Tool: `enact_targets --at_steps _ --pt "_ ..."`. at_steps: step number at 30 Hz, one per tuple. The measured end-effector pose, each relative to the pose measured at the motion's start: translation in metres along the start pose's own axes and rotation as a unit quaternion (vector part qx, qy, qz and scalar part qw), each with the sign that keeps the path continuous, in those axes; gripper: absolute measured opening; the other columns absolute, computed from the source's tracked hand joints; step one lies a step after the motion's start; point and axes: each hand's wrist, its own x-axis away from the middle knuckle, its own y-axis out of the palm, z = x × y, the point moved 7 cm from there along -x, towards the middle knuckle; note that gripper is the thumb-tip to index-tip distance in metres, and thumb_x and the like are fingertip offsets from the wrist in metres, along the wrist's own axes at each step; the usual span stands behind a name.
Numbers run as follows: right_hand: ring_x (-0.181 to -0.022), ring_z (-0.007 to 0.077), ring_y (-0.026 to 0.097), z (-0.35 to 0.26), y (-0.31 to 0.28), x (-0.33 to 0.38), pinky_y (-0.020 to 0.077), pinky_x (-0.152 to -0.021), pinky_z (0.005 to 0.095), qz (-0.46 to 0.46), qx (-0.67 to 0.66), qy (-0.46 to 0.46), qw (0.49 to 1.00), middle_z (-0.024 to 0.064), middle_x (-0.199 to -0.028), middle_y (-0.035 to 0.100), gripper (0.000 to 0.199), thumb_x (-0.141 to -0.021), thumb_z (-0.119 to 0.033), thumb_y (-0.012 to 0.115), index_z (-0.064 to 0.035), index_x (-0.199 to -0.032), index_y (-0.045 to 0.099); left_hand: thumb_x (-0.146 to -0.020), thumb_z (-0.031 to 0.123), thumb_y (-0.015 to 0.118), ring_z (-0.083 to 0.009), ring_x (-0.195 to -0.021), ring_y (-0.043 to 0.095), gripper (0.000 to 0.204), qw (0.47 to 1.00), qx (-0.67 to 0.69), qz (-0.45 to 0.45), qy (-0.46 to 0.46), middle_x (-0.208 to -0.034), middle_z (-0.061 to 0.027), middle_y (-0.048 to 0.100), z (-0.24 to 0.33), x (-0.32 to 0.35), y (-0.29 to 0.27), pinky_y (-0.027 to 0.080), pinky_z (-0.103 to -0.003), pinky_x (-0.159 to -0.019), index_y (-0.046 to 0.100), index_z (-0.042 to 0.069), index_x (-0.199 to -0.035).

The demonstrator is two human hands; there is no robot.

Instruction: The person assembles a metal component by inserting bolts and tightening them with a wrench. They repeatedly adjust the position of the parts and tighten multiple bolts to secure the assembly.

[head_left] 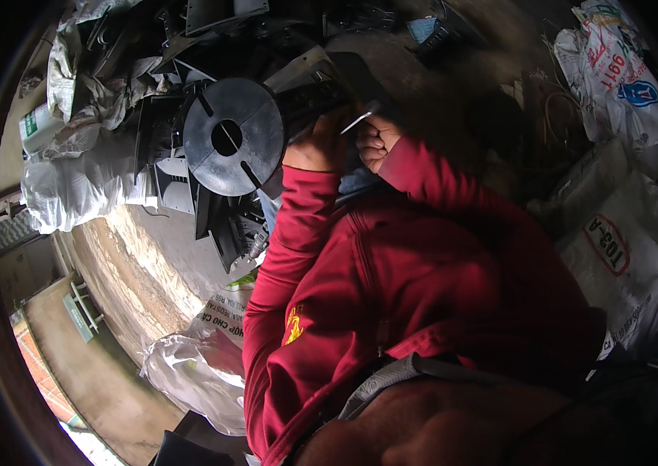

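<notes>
My left hand (315, 146) grips a dark plastic part (309, 101) that sits beside a round black disc (232, 137) with a centre hole and slots. My right hand (378, 140) is closed in a fist around a thin metal tool (360, 119), its tip pointing up toward the dark part. Both arms wear red sleeves and come up from my red jacket, which fills the lower middle of the view. The two hands are almost touching.
A pile of black plastic casings and scrap (212, 46) lies behind the disc. White woven sacks (72, 186) sit at the left, more printed sacks (624, 241) at the right and one (197, 365) at the lower left. Bare concrete floor (142, 264) runs down the left.
</notes>
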Motion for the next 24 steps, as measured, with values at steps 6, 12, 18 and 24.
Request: enact_targets --at_steps 6,12,18,24 --pt "-0.038 0.0021 0.029 -0.007 0.001 0.001 0.0208 -0.031 0.0163 -0.005 0.043 0.023 0.999 -0.0065 -0.049 0.03 0.031 -0.092 -0.024 0.05 -0.0143 -0.064 0.039 -0.072 0.027 0.069 -0.0226 -0.058 0.063 0.017 0.999 -0.043 0.015 -0.002 -0.068 -0.005 0.064 -0.003 0.002 0.005 0.047 -0.032 -0.048 0.066 0.02 -0.088" --pt "-0.039 0.0018 0.026 -0.017 0.002 0.001 0.0189 -0.034 0.0182 -0.025 0.166 0.029 0.985 -0.0063 -0.052 0.034 0.031 -0.092 -0.027 0.049 -0.0146 -0.064 0.04 -0.074 0.023 0.067 -0.0251 -0.053 0.061 0.016 0.997 -0.078 0.001 -0.022 -0.064 -0.0046 0.062 0.0 0.003 0.006 0.045 -0.033 -0.045 0.062 0.018 -0.087" --pt "-0.039 0.0019 0.029 -0.021 0.006 0.001 0.019 -0.034 0.0184 -0.069 0.217 -0.007 0.974 -0.0058 -0.053 0.035 0.028 -0.092 -0.027 0.049 -0.0146 -0.066 0.043 -0.071 0.018 0.069 -0.0224 -0.062 0.065 0.024 0.999 -0.041 -0.005 -0.011 -0.077 -0.0041 0.067 0.01 0.001 0.008 0.049 -0.031 -0.05 0.065 0.018 -0.094" --pt "-0.035 0.0058 0.024 -0.02 -0.002 -0.008 0.0162 -0.035 0.023 -0.042 0.282 -0.033 0.958 -0.0051 -0.046 0.03 0.036 -0.088 -0.032 0.054 -0.0148 -0.06 0.042 -0.076 0.023 0.067 -0.0242 -0.056 0.062 0.017 0.999 -0.036 0.032 -0.015 -0.075 -0.005 0.066 0.001 0.005 -0.003 0.046 -0.032 -0.046 0.064 0.018 -0.092"
